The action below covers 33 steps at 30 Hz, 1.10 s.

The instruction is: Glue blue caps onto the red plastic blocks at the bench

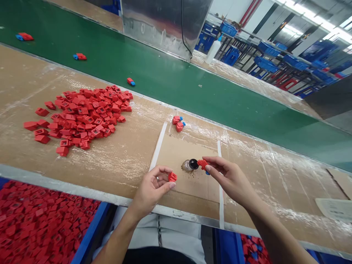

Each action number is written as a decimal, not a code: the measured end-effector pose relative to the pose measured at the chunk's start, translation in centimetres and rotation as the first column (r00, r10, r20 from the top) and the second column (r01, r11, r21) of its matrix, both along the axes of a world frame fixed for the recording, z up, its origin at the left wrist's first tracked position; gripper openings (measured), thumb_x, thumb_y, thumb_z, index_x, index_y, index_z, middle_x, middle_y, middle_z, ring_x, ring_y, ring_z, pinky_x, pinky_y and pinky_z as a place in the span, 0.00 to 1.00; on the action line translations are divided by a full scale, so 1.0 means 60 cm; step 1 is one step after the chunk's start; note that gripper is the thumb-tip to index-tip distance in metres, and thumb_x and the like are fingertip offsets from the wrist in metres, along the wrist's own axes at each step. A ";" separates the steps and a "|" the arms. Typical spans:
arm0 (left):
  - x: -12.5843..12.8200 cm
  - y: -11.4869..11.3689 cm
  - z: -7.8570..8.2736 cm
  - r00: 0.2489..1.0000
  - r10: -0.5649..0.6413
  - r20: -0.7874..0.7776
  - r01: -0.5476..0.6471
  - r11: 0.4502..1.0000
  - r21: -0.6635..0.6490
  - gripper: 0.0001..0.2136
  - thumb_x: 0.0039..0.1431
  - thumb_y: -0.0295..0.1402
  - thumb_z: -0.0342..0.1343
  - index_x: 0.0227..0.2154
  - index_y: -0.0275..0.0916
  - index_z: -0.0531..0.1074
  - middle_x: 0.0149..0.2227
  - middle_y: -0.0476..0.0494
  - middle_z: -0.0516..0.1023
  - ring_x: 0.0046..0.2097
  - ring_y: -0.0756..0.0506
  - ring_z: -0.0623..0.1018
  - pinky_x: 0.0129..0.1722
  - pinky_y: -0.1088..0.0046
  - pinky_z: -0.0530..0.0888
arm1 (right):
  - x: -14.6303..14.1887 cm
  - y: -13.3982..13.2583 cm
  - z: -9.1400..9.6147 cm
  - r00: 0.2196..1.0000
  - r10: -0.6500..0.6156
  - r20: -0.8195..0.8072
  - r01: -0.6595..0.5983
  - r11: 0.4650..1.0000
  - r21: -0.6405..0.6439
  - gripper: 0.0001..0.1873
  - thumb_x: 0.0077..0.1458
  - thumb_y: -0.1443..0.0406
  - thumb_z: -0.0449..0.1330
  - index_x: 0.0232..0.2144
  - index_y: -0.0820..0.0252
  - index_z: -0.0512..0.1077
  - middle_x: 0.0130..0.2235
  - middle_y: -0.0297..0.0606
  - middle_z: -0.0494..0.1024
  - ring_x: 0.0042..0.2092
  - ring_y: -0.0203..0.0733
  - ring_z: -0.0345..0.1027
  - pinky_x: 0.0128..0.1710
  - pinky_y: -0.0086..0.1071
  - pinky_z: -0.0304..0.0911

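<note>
Apparently mid-batch: pinching red-and-blue piece [202, 164] in right hand [233, 180], just right of black-rimmed jar [189, 165]; clamping hollow red block [172, 177] in left hand [152, 186], left of jar. Seemingly done: two joined pieces [179, 127] beyond jar. Remaining: red block heap [85, 115], farther left.

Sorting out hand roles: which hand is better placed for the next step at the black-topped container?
Probably the right hand: it holds a red-and-blue piece close beside the black-topped container, though contact isn't clear. The left hand holds a red block farther off, on the container's other side.
</note>
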State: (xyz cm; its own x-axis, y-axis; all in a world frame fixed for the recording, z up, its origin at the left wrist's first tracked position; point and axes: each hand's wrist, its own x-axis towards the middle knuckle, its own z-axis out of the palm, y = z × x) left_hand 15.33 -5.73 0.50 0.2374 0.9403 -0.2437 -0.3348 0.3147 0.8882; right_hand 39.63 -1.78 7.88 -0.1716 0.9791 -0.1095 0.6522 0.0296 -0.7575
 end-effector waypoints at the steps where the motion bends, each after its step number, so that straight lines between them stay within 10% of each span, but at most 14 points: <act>1: 0.000 0.000 0.001 1.000 -0.004 0.010 0.004 1.000 -0.009 0.14 0.54 0.33 0.66 0.41 0.39 0.72 0.35 0.47 0.78 0.38 0.49 0.77 0.40 0.75 0.73 | 0.001 0.000 -0.001 1.000 -0.013 -0.022 0.013 1.000 -0.023 0.20 0.61 0.53 0.58 0.48 0.60 0.74 0.46 0.45 0.79 0.44 0.47 0.74 0.44 0.42 0.70; 13: -0.003 -0.002 0.009 0.999 -0.025 0.031 0.026 1.000 -0.010 0.12 0.54 0.30 0.66 0.40 0.38 0.72 0.34 0.49 0.79 0.36 0.52 0.76 0.38 0.79 0.71 | -0.010 -0.006 -0.002 0.974 0.077 0.213 -0.142 0.941 0.308 0.13 0.66 0.60 0.54 0.48 0.58 0.72 0.44 0.41 0.75 0.35 0.40 0.69 0.35 0.36 0.67; 33: -0.003 -0.001 0.004 0.993 -0.018 0.113 0.022 0.999 -0.036 0.15 0.50 0.30 0.69 0.42 0.38 0.78 0.38 0.44 0.83 0.41 0.49 0.80 0.44 0.75 0.74 | -0.043 -0.031 0.006 0.992 0.091 0.085 -0.113 0.940 0.321 0.11 0.66 0.62 0.56 0.49 0.56 0.72 0.45 0.39 0.75 0.37 0.39 0.68 0.37 0.34 0.65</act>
State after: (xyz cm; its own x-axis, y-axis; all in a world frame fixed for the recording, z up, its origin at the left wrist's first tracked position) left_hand 15.15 -5.80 0.77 0.2835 0.9261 -0.2491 -0.4251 0.3542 0.8330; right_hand 37.04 -3.61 8.22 -0.2756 0.9410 0.1962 0.6820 0.3353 -0.6499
